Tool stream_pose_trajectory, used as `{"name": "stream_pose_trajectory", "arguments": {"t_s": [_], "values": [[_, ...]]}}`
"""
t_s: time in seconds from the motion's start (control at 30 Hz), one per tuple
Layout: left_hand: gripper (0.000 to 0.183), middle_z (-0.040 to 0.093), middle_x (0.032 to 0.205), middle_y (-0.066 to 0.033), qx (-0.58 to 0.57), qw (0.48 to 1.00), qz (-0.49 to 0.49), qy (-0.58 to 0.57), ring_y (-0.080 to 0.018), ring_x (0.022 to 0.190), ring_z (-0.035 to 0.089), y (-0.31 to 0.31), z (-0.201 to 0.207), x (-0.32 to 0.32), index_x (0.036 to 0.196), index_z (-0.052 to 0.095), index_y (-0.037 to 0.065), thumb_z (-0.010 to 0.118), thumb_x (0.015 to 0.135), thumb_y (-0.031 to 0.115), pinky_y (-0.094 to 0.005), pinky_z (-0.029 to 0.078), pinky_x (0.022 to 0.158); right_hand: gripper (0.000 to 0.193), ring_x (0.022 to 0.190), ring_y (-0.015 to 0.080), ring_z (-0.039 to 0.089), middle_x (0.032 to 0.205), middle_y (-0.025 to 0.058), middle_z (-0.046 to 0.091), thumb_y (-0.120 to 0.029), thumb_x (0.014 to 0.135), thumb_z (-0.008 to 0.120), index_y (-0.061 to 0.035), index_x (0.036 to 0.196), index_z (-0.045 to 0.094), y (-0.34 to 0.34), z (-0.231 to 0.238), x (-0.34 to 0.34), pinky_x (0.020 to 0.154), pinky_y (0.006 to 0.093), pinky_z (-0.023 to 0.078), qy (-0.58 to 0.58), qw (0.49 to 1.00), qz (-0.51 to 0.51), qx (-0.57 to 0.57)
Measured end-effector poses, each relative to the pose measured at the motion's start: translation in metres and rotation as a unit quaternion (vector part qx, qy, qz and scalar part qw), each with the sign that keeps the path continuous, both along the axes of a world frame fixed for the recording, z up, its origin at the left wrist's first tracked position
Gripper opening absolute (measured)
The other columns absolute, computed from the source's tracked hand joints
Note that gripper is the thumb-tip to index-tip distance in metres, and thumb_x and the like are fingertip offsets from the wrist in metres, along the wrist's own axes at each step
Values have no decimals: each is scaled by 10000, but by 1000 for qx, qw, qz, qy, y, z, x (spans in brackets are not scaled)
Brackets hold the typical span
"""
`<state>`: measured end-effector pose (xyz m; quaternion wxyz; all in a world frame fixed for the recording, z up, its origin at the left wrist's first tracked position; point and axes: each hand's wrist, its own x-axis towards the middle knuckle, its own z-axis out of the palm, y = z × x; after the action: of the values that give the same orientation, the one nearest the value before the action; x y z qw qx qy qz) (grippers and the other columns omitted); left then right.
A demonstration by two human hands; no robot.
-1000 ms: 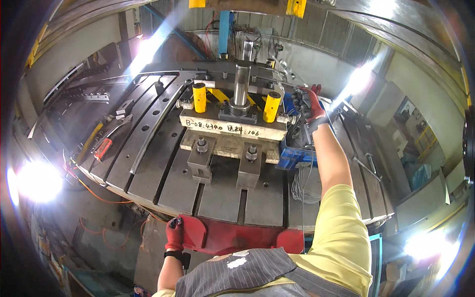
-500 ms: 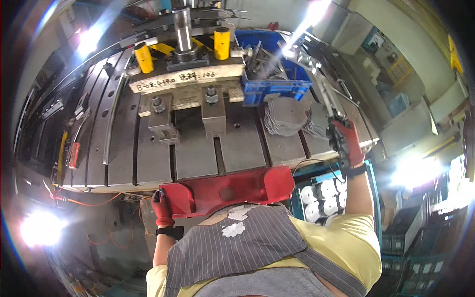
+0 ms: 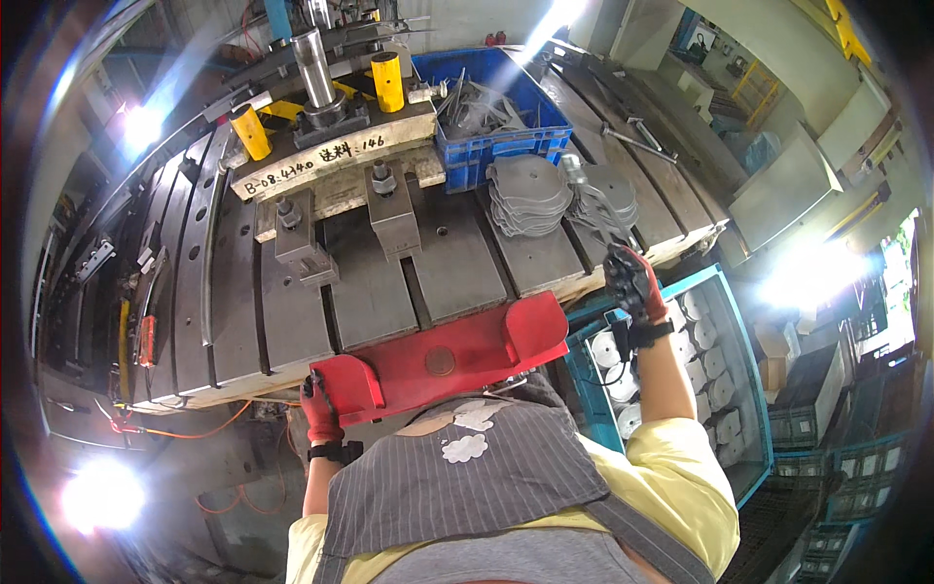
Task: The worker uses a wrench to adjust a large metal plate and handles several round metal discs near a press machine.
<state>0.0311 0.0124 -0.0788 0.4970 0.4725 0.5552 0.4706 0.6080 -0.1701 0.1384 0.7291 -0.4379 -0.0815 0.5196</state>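
Note:
My left hand (image 3: 319, 409), in a red and black work glove, is closed at the left end of a red metal panel (image 3: 443, 380). This panel has curved side guards and a round dark spot in its middle. My right hand (image 3: 636, 284), gloved alike, grips a long grey metal hand tool (image 3: 605, 211) whose exact kind I cannot make out. The tool's cylindrical head reaches between two stacks of flat grey metal plates: a taller stack (image 3: 528, 195) and a lower stack (image 3: 615, 195) beside it.
A blue crate (image 3: 511, 151) of metal scrap stands behind the stacks. On the slotted steel table (image 3: 457, 277) sits a die block (image 3: 336, 161) with clamps and yellow posts. A teal-framed bin (image 3: 744, 389) of round pale pieces is at my right; a red-handled tool (image 3: 147, 341) lies left.
My right hand has moved left with the tool, whose head has dropped from near the crate to the plate stacks. My view has turned right, showing more of the teal-framed bin.

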Motion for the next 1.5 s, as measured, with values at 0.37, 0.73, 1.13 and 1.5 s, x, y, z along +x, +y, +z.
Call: {"name": "stream_pose_trajectory", "arguments": {"t_s": [0.37, 0.73, 1.13, 1.5], "values": [[366, 492, 1184, -58, 36, 991, -124, 34, -215, 1042, 496, -50, 19, -9, 1184, 431, 56, 386, 878, 254, -343, 402, 842, 158, 431, 117, 456, 557, -4, 492, -248, 764, 597, -101, 718, 566, -126, -232, -59, 402, 265, 351, -216, 930, -245, -169], [324, 570, 942, 9, -211, 932, -135, -262, -162, 862, 548, -49, -8, -28, 1110, 464, 98, 523, 813, 212, -295, 430, 773, 257, 711, 101, 467, 840, -3, 538, -81, 794, 590, -9, 1027, 509, -69, -114, -94, 626, 244, 401, -282, 907, -283, -134], [422, 433, 1233, -125, 0, 968, 132, -212, -202, 1121, 417, -31, -25, -53, 1217, 372, 8, 401, 904, 290, -322, 275, 968, 130, 416, 115, 444, 550, 4, 466, -181, 778, 570, -78, 757, 494, -24, -87, 101, 388, 261, 359, -254, 931, -234, -122], [284, 509, 1062, -144, 249, 940, 8, 234, -268, 994, 484, -18, 103, 89, 1091, 477, -6, 479, 819, 74, -328, 362, 887, 139, 438, 179, 492, 567, 76, 523, -164, 719, 526, -29, 746, 510, 8, -127, 268, 408, 309, 390, -428, 849, -182, -252]]}}
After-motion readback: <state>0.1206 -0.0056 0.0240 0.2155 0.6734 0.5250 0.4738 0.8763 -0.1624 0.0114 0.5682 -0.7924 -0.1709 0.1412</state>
